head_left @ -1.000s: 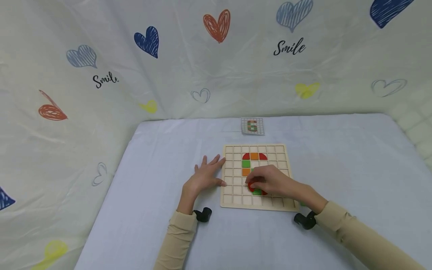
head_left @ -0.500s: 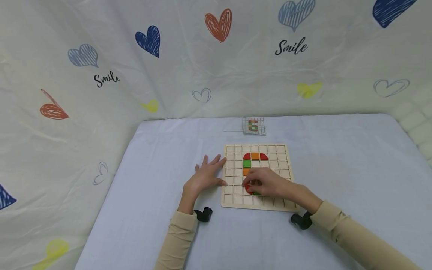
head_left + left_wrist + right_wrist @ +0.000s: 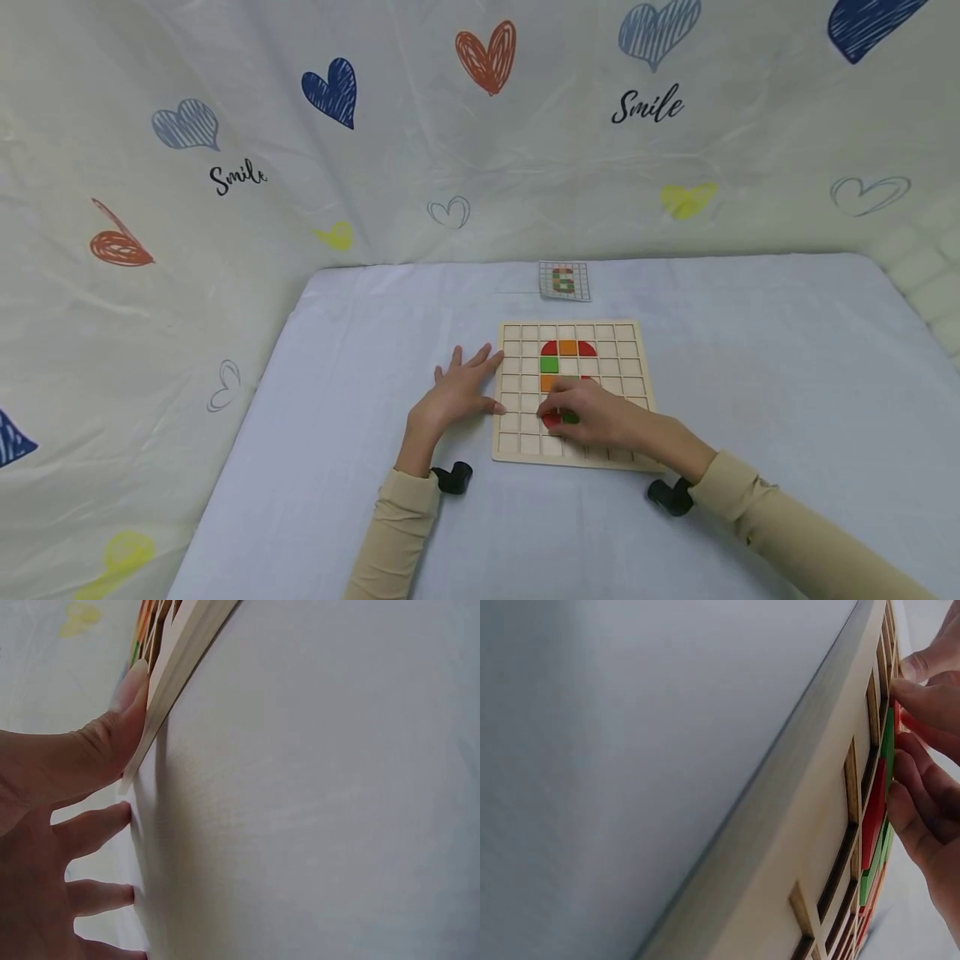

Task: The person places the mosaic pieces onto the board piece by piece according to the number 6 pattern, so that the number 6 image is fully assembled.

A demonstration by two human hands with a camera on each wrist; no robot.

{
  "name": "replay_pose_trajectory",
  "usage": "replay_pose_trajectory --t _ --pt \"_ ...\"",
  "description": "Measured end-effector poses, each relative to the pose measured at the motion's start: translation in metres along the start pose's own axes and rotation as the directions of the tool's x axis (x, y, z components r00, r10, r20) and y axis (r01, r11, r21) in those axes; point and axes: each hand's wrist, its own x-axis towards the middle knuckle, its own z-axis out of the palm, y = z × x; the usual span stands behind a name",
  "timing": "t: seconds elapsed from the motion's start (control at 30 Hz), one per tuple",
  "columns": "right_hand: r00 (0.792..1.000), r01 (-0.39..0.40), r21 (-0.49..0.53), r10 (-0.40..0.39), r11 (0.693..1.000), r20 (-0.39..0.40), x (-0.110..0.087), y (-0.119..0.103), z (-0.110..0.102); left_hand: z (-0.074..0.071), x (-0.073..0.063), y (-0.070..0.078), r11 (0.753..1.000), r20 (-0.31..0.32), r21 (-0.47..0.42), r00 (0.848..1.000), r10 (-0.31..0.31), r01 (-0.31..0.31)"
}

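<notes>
A wooden grid board (image 3: 517, 446) lies on the white-covered table. My left hand (image 3: 453, 396) has its fingers spread on the cloth at the board's left edge; in the left wrist view the thumb (image 3: 124, 712) touches the board's side. Over the lower part of the board, my right hand (image 3: 592, 412) pinches a red piece with a rounded corner (image 3: 551, 422) at a grid cell. Beside that piece shows a green tile (image 3: 570, 416), partly covered by the hand. Higher up sit an orange tile (image 3: 567, 347) between two red rounded pieces and a green square (image 3: 549, 364).
Behind the board lies a small pattern card (image 3: 565, 282) with a coloured shape on a grid. A black wrist camera (image 3: 453, 477) sticks out by the left sleeve, another (image 3: 670, 496) by the right. A heart-printed curtain (image 3: 480, 167) hangs at the back.
My right hand has moved slightly left with the red piece, bringing it down from over the green tile to the cell at its left. The left hand has stayed in place.
</notes>
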Motion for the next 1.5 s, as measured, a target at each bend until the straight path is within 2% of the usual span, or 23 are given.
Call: replay_pose_trajectory --t 0.17,0.5,0.73,1.13,1.33,1.5 --pt "1.0 0.007 -0.018 -0.007 1.0 -0.007 -0.001 -0.001 0.0 0.0 -0.001 0.001 1.0 -0.002 -0.012 1.0 0.0 0.0" --pt "0.999 -0.03 -0.08 0.029 0.996 -0.02 -0.003 -0.004 -0.003 0.001 -0.001 0.001 1.0 -0.005 -0.008 1.0 0.002 -0.002" --pt "0.998 -0.018 -0.107 0.011 0.994 -0.067 -0.009 -0.003 -0.006 0.002 -0.001 0.001 1.0 -0.003 -0.009 1.0 -0.009 0.009" --pt "0.991 -0.09 -0.114 0.078 0.989 -0.105 -0.036 0.005 -0.021 0.001 -0.003 0.002 1.0 -0.011 -0.017 1.0 -0.01 0.01" --pt "0.982 -0.151 -0.063 0.142 0.987 -0.127 -0.056 0.007 -0.03 -0.001 -0.004 0.003 1.0 -0.012 -0.022 1.0 -0.004 0.004" --pt "0.972 -0.18 -0.062 0.168 0.982 -0.162 -0.075 0.012 -0.037 -0.001 -0.004 0.003 1.0 -0.01 -0.023 1.0 -0.001 0.0"
